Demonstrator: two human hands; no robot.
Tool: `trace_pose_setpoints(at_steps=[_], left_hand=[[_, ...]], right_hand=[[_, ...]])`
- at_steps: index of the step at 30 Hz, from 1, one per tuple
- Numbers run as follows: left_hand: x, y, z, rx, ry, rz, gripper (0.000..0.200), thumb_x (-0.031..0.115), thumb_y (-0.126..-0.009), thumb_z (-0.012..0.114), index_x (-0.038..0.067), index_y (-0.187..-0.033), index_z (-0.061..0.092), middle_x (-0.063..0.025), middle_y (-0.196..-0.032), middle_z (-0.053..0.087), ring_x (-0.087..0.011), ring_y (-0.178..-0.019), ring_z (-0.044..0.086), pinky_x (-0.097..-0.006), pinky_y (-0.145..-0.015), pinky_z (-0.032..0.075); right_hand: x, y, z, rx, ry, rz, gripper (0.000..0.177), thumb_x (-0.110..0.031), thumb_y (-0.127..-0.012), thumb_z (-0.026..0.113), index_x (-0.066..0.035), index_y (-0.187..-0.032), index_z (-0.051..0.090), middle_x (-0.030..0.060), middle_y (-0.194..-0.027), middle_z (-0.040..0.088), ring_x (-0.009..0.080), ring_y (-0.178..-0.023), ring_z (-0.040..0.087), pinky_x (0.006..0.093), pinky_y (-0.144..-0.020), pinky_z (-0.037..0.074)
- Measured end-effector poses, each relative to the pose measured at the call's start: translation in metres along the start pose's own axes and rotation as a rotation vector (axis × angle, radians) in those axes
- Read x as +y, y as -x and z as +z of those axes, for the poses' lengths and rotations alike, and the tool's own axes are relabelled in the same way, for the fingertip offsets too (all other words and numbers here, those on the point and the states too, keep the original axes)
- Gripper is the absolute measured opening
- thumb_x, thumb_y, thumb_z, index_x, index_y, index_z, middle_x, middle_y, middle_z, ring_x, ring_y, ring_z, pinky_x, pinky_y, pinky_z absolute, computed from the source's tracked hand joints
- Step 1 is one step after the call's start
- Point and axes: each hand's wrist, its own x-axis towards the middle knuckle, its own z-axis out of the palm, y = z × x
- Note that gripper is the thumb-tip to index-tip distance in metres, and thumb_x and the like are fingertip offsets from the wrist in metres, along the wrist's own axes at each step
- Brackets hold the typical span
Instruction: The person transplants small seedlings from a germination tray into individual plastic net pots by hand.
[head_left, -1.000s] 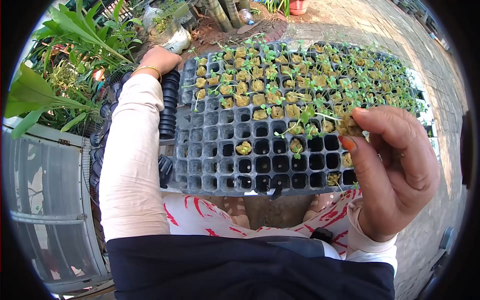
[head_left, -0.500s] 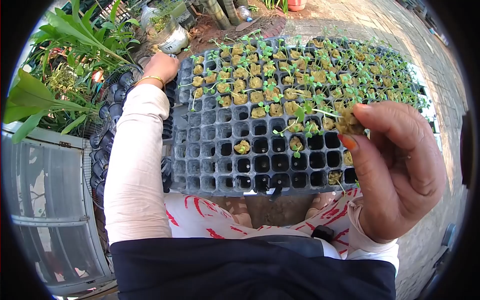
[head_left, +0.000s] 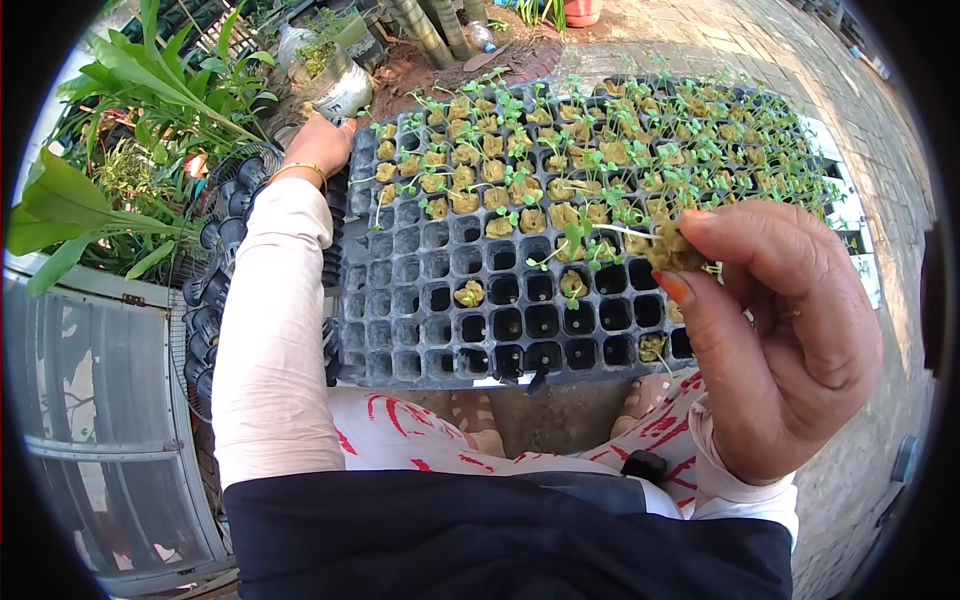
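Observation:
My right hand (head_left: 775, 335) pinches a seedling plug (head_left: 677, 248) between thumb and fingertips, above the right half of a black seedling tray (head_left: 385, 335). This plug is a brownish-tan lump, and its pale stem and green leaves point left. My left hand (head_left: 322, 145) is at the tray's far left edge, beside a row of black net pots (head_left: 335, 225). Its fingers curl downward and are mostly hidden, so what they grip cannot be made out. Tan plugs with green seedlings (head_left: 610, 155) fill the tray's far and right cells; many near-left cells hold none.
More black pots (head_left: 205, 325) sit in a wire rack on the left, by a glazed metal frame (head_left: 100, 400). Leafy plants (head_left: 90, 205) grow behind it. Beyond the tray stand a white container (head_left: 345, 95) and a reddish pot (head_left: 582, 12). Paving (head_left: 790, 75) runs along the right.
The tray appears slightly further left in view. My right hand still pinches the seedling plug, a little lower and further left. My left hand stays by the tray's left edge, its wrist slightly turned.

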Motion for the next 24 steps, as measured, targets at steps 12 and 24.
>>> trace_pose_setpoints(at_steps=[12, 24], left_hand=[[-0.012, -0.018, -0.005, -0.104, 0.485, -0.071, 0.051, 0.032, -0.073, 0.073, -0.008, -0.102, 0.063, -0.0222, -0.106, 0.063, -0.0293, -0.095, 0.063, -0.0347, -0.082, 0.048], [-0.017, -0.034, 0.01, 0.171, 0.783, 0.098, 0.054, 0.033, -0.075, 0.074, 0.001, -0.114, 0.056, -0.0156, -0.105, 0.064, -0.0234, -0.096, 0.061, -0.0323, -0.085, 0.046]], right_hand=[[-0.003, 0.002, -0.001, 0.003, 0.022, 0.035, 0.031, 0.017, -0.066, 0.062, 0.003, -0.094, 0.064, 0.0095, -0.09, 0.06, 0.0078, -0.07, 0.05, 0.0171, -0.058, 0.036], [0.002, -0.002, 0.001, -0.012, -0.039, 0.003, 0.031, 0.016, -0.065, 0.064, 0.003, -0.093, 0.064, 0.0095, -0.091, 0.059, 0.008, -0.071, 0.05, 0.0172, -0.059, 0.037]])
